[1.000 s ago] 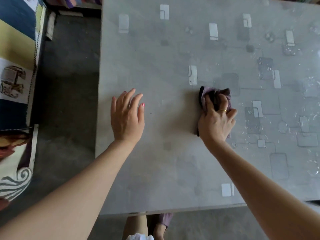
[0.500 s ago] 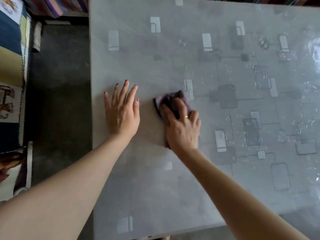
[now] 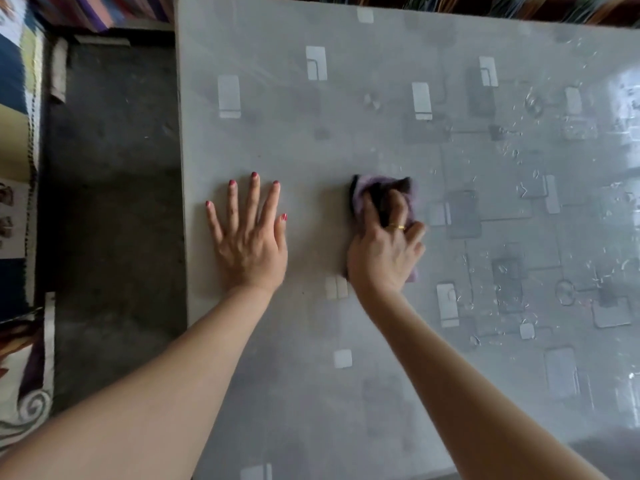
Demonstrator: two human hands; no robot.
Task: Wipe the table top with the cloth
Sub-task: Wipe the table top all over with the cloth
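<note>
A grey table top (image 3: 311, 140) with pale and dark rectangle patterns fills most of the head view. A crumpled purple cloth (image 3: 367, 190) lies on it near the middle. My right hand (image 3: 384, 251) grips the cloth with curled fingers and presses it on the surface; most of the cloth is hidden under the hand. My left hand (image 3: 247, 237) rests flat on the table near its left edge, fingers spread, holding nothing. Water droplets and streaks cover the table's right part (image 3: 519, 188).
The table's left edge (image 3: 181, 168) borders a dark concrete floor (image 3: 110, 209). Patterned fabric or cushions (image 3: 17, 133) lie at the far left. Colourful striped items (image 3: 97, 12) sit beyond the table's far edge.
My right hand swept the cloth leftward toward the left hand, then back to the right a little. My left hand stayed flat near the left edge, fingers spreading wider.
</note>
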